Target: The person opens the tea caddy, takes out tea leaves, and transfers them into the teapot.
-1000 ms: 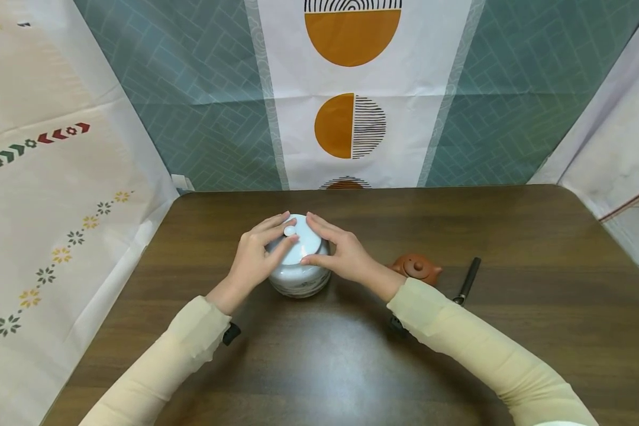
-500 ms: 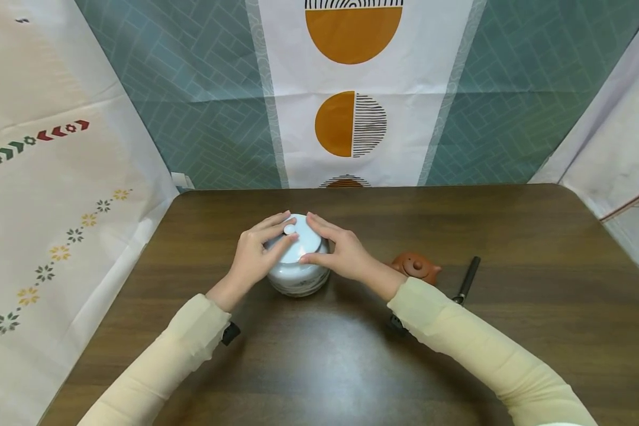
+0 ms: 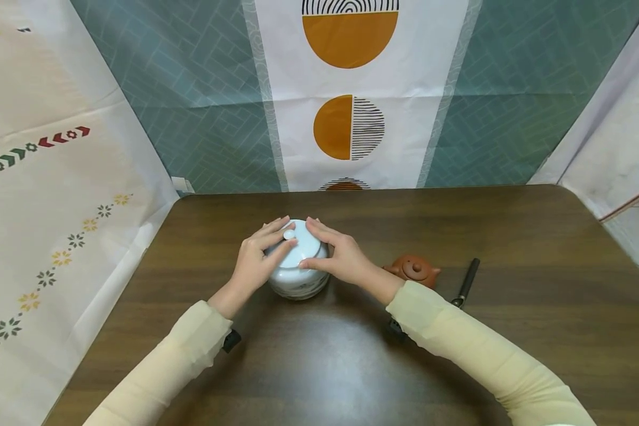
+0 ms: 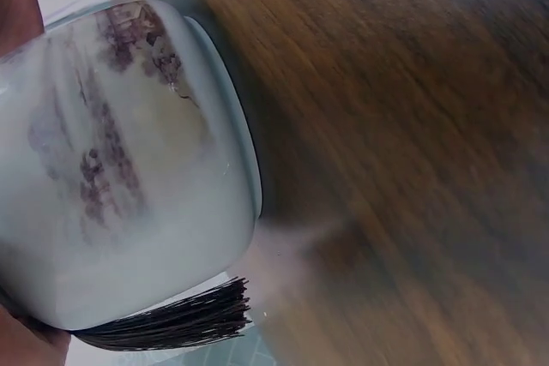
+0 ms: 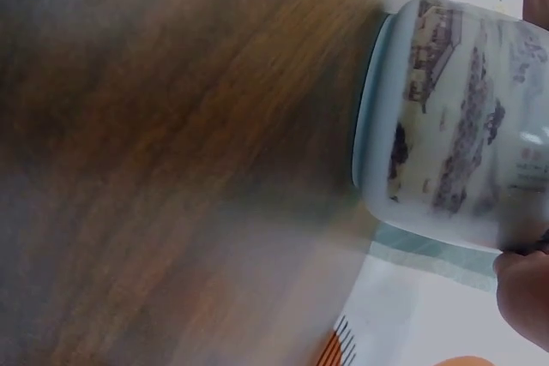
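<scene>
A white porcelain jar (image 3: 298, 288) with a faint purplish landscape print stands upright on the table. Its pale lid (image 3: 302, 251), with a round knob, sits on top. My left hand (image 3: 250, 254) grips the lid from the left, thumb over the near part and fingers along the far side. From the right, my right hand (image 3: 346, 253) holds the lid's edge between thumb and fingers. In the left wrist view, black brush-like bristles (image 4: 171, 321) lie along the jar beside my left fingers; where they are held is hidden.
A dark wooden table (image 3: 330, 367) lies under everything. Right of the jar sit a small reddish-brown clay piece (image 3: 415, 270) with a knob and pointed tip, and a black-handled tool (image 3: 467, 281), partly hidden by my right sleeve. Patterned cloths hang at the back and sides.
The head view has tilted slightly, so the scene sits a little lower. Both hands keep the same place on the lid, and the jar stays put.
</scene>
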The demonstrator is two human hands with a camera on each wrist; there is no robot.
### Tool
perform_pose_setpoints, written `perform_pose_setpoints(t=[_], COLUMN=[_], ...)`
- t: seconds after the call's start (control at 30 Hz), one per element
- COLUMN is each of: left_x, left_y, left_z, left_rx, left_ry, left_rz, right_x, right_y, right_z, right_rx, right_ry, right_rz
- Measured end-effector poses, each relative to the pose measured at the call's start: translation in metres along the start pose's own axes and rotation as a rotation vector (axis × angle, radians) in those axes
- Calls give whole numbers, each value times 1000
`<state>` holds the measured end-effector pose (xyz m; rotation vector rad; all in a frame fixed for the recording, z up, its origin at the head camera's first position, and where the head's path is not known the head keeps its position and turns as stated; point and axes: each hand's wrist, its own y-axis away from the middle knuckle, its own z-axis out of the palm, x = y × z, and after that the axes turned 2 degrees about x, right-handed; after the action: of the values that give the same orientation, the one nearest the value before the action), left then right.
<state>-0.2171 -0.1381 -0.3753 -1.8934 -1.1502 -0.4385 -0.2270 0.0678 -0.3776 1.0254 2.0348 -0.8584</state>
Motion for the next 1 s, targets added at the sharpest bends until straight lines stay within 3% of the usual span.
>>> perform_pose_setpoints(t=[0.6,0.83,1.0], left_x=[-1,5,10], left_y=[-4,-9,-10], left_z=[-9,-14,-19], left_rx=[-115,-191,-169], left_ry=[-15,-17,15], left_rz=[-40,-41,1], right_x=[-2,-7,-12], right_y=[-2,-2,-1], right_z=[-3,-16,-27], right_rx=[-29,-114,-106], right_ry=[61,105,111], right_rz=[-9,-8,12])
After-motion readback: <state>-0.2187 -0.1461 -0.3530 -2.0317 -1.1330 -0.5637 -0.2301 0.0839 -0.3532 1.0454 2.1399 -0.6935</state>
